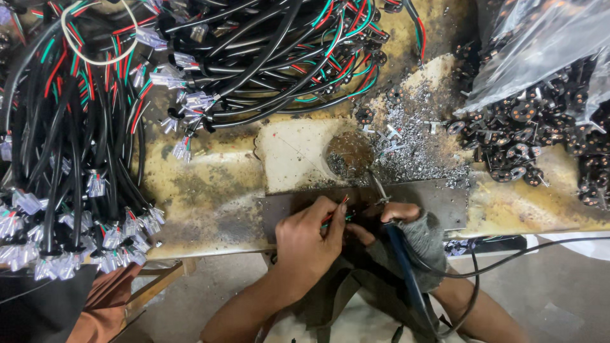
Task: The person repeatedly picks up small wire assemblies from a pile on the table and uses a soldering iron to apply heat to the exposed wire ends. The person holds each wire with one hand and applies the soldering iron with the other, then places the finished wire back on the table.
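Note:
My left hand [308, 244] pinches thin red and green wires [338, 211] over a dark metal plate [438, 202] at the bench's front edge. My right hand [406, 232], partly wrapped in grey cloth, grips a blue-handled soldering iron [400, 260]. Its metal tip [379, 188] points up and away, close to the wire ends. The iron's black cord [502, 259] trails off to the right. The two hands almost touch.
Bundles of black cables [76, 159] with red and green leads and clear connectors fill the left and top. Small black round parts [527, 136] spill from a clear plastic bag [546, 44] at the right. Solder scraps [413, 143] litter the stained bench.

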